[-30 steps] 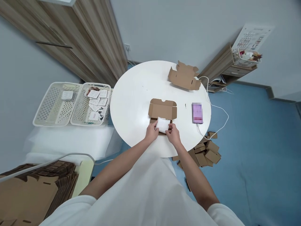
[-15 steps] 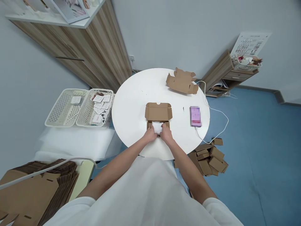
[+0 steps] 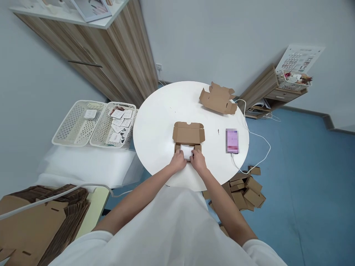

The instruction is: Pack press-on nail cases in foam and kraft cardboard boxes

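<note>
2 hands (image 3: 178, 161) (image 3: 199, 160) touch the white packet (image 3: 187, 150); I cannot tell if fingers (image 3: 181, 152) pinch, nor read the cards (image 3: 118, 114).

No legible text, poster (image 3: 300, 58) print blurred

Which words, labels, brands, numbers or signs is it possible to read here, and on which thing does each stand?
No text is readable.
Poster: print too small.
White cards in the basket: marks too small and blurred.
Phone screen: pixelated.
Open cardboard box and white packet: no print that I can make out.
</note>
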A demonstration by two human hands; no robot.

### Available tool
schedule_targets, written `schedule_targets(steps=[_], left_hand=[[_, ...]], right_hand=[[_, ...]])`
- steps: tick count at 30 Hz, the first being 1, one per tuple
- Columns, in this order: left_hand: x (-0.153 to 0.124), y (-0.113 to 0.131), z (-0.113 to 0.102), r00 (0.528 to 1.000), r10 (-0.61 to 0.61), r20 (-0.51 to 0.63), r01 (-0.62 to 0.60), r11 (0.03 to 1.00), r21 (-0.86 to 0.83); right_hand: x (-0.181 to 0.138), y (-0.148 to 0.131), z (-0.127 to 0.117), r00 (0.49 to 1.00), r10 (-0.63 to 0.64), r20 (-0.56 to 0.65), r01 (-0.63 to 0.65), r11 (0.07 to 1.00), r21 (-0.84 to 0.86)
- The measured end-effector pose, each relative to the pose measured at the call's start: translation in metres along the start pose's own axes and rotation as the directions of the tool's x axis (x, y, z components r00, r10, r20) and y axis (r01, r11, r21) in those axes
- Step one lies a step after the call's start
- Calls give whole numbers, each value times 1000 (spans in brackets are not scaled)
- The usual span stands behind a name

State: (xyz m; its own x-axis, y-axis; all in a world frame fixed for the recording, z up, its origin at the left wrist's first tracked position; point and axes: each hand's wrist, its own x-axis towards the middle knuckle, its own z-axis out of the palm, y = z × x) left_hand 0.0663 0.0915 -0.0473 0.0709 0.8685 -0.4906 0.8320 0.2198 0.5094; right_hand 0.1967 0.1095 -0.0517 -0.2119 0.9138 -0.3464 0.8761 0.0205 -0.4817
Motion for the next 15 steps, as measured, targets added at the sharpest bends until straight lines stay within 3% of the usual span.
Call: schedule_targets(steps=[4,7,12,15], left_hand=[[-1,-2,1,997,58,-45,-60,997,-41],[-1,-5,4,993,99,-60,-102,994,-48],[-4,-10,10,987,153,-55,-154,988,-2],[-8,-11,12,982,177,-60,-177,984,11]], right_hand=[[-5,9,-7,988,-24,-154,36,997,71],[-5,20,-12,967,97,-236,-79,993,86],[4,35,-9,968,250,-34,-243,960,138],[9,38,-3,962,271,-28,-264,953,150]])
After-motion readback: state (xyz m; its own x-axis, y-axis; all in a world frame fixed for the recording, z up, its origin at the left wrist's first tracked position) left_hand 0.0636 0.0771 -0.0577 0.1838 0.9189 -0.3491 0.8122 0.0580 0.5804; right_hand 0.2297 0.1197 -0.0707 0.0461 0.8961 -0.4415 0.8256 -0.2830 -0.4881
